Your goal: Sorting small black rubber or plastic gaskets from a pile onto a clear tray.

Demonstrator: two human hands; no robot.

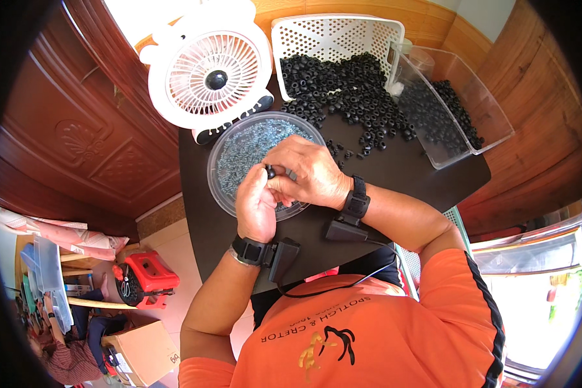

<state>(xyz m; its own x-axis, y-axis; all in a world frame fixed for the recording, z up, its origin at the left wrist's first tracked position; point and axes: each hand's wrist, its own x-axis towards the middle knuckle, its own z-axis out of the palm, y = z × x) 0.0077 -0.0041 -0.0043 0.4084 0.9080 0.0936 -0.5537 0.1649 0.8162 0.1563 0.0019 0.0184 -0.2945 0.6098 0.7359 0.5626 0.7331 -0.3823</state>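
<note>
Head view. Both hands meet over the round clear dish (239, 145) of small grey-blue parts, the landmark here. The left hand (255, 205), at the dish's near edge, is closed with its thumb and fingers pinching a small black ring (270, 171). The right hand (307, 171), curled over the dish's right half, has its fingertips closed at the same ring; whether it holds a grey part too is hidden. The ring thus sits between both sets of fingertips, above the dish.

Progress, as a judgement: well short of done. A large heap of loose rings (343, 87) lies beyond the dish, spilling from the white basket (333, 35); the clear bin (456, 107) right of the heap holds a thinner layer. Whether those are finished pieces cannot be told. A white fan (210, 68) stands just beyond the dish.
</note>
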